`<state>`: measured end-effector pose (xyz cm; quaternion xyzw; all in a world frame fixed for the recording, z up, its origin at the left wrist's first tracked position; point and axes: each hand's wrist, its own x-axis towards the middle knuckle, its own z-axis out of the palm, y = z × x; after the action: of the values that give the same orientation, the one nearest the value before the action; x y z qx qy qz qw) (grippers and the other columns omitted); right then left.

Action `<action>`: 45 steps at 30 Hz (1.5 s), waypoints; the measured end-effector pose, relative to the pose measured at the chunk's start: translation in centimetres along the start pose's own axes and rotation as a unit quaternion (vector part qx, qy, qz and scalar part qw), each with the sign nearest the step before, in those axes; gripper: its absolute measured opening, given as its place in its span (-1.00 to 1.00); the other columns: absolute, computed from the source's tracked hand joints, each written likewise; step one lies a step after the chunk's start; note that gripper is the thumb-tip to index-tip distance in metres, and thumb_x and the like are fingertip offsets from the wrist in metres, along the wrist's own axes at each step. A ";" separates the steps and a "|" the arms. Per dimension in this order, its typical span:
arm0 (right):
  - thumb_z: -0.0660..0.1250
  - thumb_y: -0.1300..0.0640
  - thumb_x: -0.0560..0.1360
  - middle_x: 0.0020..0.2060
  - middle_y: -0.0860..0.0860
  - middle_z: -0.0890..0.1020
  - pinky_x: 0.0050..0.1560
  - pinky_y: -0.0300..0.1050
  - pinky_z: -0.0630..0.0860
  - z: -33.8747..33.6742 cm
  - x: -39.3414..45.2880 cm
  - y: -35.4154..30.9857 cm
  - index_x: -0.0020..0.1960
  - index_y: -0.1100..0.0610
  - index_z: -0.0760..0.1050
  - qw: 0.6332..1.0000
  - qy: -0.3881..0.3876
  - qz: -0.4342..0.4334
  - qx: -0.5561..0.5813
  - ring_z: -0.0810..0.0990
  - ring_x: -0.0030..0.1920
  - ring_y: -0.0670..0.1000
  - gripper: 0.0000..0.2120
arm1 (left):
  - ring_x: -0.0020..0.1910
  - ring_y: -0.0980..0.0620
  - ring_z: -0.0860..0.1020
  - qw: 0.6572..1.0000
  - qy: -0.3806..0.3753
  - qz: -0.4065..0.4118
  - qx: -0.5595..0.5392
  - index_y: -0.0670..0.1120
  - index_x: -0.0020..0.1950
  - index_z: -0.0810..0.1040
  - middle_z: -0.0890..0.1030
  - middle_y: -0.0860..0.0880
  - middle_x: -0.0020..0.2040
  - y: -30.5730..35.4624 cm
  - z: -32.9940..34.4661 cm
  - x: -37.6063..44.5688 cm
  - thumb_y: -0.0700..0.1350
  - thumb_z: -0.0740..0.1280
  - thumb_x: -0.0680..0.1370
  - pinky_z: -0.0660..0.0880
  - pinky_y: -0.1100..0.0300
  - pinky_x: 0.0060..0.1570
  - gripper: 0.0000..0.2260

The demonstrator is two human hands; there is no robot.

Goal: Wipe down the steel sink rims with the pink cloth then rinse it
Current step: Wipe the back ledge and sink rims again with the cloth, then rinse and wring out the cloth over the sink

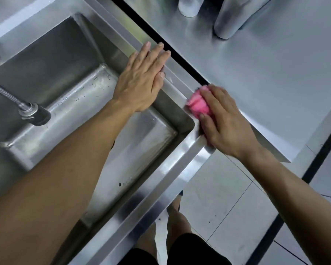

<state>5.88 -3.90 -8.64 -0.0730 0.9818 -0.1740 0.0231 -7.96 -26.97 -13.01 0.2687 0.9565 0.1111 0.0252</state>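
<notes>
Seen from above, head camera looking down at a steel sink [161,180] with a deep basin. At the sink's near right corner: right hand [225,123], fingers curled over a bunched pink cloth [199,104], holding it down on the side rim [177,78] just where that rim met the front one. Cloth mostly under the palm and fingers, a pink fold showing at the thumb side; slightly blurred. Farther along the same side rim: left hand [141,79], fingers straight and close together, flat, holding nothing, fingertips lying over the rim's edge and palm over the basin; actual contact with the steel hard to tell. Both forearms bare. In the basin at left: a flexible metal hose ending in a dark spray head [34,114], hanging above the wet, streaked bottom. Right of the sink, across a dark gap: a steel worktop [266,77] carrying 2 metal cylinders [227,18] at the top edge, cut off by the frame. Below the front rim: pale floor tiles [227,197] and the person's legs in dark shorts.
</notes>
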 end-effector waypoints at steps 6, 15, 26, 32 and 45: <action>0.11 -0.03 0.73 0.62 0.17 0.24 0.67 0.08 0.02 1.5 -0.7 -1.6 0.64 0.18 0.22 1.000 0.027 -0.011 -0.006 0.12 0.66 0.15 -0.46 | 0.67 -0.11 -0.10 1.000 0.006 -0.019 -0.007 -0.01 0.69 -0.02 -0.04 -0.05 0.70 4.0 0.8 -1.2 0.05 -0.09 0.73 -0.14 -0.08 0.62 -0.48; 0.16 -0.04 0.70 0.54 0.18 0.39 0.61 0.12 0.19 0.7 -4.1 2.0 0.55 0.20 0.38 0.994 0.021 -0.106 0.034 0.29 0.59 0.16 -0.50 | 0.67 -0.06 -0.16 0.999 -0.011 -0.041 -0.006 0.00 0.69 -0.08 -0.09 -0.03 0.70 4.3 0.6 -1.3 0.07 -0.12 0.73 -0.19 -0.01 0.62 -0.48; 0.28 0.04 0.68 0.44 0.13 0.52 0.54 0.16 0.28 3.5 -8.2 -3.6 0.46 0.21 0.49 0.987 0.025 -0.117 0.103 0.40 0.52 0.16 -0.59 | 0.67 -0.07 -0.07 0.998 -0.003 -0.057 -0.024 -0.07 0.69 -0.03 -0.03 -0.06 0.70 5.3 0.5 -2.9 0.06 -0.11 0.74 -0.09 -0.03 0.63 -0.48; 0.25 -0.06 0.69 0.23 -0.09 0.60 0.07 0.02 0.61 -1.2 -3.7 -4.4 0.50 -0.06 0.37 0.972 -0.077 -0.133 0.179 0.55 0.11 -0.10 -0.61 | 0.58 -0.14 0.29 0.981 0.029 -0.135 -0.134 -0.17 0.56 0.37 0.39 -0.13 0.56 4.6 0.7 -13.6 0.00 0.01 0.71 0.17 -0.05 0.58 -0.52; 0.32 0.05 0.66 0.25 0.01 0.60 0.22 -0.21 0.52 6.5 7.1 -18.0 0.42 0.13 0.52 0.861 -0.222 -0.425 0.166 0.58 0.11 -0.07 -0.64 | 0.26 -0.05 0.59 0.908 0.121 -0.378 -0.134 -0.05 0.31 0.62 0.66 0.00 0.26 -5.0 -2.1 -27.5 -0.04 0.17 0.66 0.58 -0.03 0.19 -0.68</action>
<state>1.73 -23.87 -8.70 -0.5151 0.7806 -0.3068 0.1763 12.76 -45.79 -12.36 -0.1341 0.9582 0.2523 -0.0145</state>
